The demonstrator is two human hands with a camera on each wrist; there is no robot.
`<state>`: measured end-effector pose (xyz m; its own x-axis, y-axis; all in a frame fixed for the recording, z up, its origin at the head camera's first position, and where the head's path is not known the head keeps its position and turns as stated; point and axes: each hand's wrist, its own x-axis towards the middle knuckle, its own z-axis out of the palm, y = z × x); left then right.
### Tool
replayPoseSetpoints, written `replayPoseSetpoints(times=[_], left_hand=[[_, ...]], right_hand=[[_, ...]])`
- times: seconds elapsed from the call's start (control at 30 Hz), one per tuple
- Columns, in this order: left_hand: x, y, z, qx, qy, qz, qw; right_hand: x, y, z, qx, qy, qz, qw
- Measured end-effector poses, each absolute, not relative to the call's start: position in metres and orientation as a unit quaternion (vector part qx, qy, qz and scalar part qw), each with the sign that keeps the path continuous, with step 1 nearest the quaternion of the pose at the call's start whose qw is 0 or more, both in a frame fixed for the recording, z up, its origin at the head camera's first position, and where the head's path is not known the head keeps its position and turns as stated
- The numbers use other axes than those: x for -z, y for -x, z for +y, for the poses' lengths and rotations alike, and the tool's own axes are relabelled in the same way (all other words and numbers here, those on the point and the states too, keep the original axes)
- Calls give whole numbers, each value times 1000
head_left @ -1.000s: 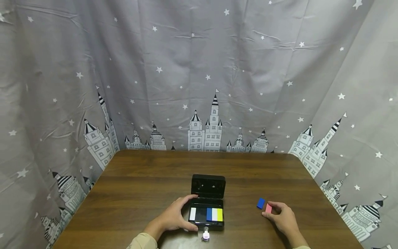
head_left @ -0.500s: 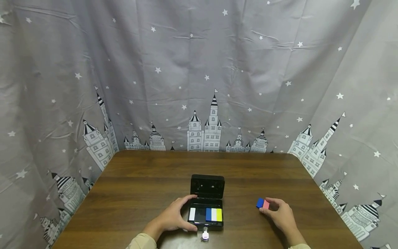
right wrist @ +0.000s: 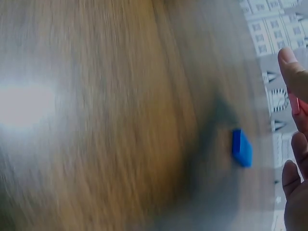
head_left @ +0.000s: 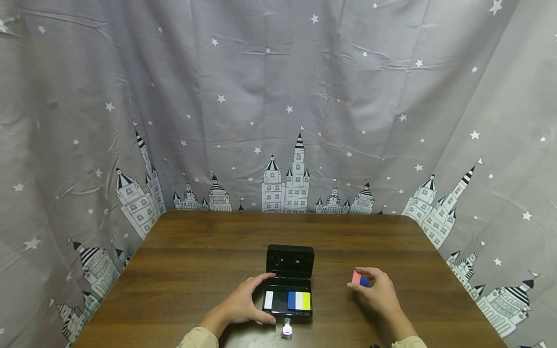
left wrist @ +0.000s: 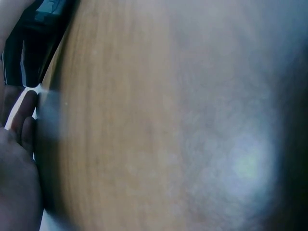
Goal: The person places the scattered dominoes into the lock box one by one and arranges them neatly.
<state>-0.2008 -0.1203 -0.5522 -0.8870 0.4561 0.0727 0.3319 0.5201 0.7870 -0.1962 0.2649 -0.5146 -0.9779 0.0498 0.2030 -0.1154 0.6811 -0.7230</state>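
Note:
A small black box stands on the table with its lid raised. Inside it sit a white block at the left and blue, white and yellow blocks side by side at the right. My left hand holds the box from its left side, thumb at the front edge and a finger at the back. Between thumb and fingers, my right hand pinches a pink block, raised off the table. A loose blue block lies on the table beneath, partly covered by the hand in the head view.
A shiny metal piece, like a key or latch, sticks out at the box's front. The brown wooden table is bordered by a grey curtain with printed castles and stars.
The right hand has lifted the pink block and carried it leftward, past the loose blue block. The left hand and the box have stayed in place.

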Motion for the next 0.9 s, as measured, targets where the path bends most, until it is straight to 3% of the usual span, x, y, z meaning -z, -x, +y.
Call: replayPoseSetpoints(times=[0.43,0.9], left_hand=[[550,200,-120,-440,-229,865,73],[552,200,-121,-440,-229,865,70]], right_hand=[[508,198,219,-406,-69,-907,84],[509,193,177,-400,-165,-901,26]])
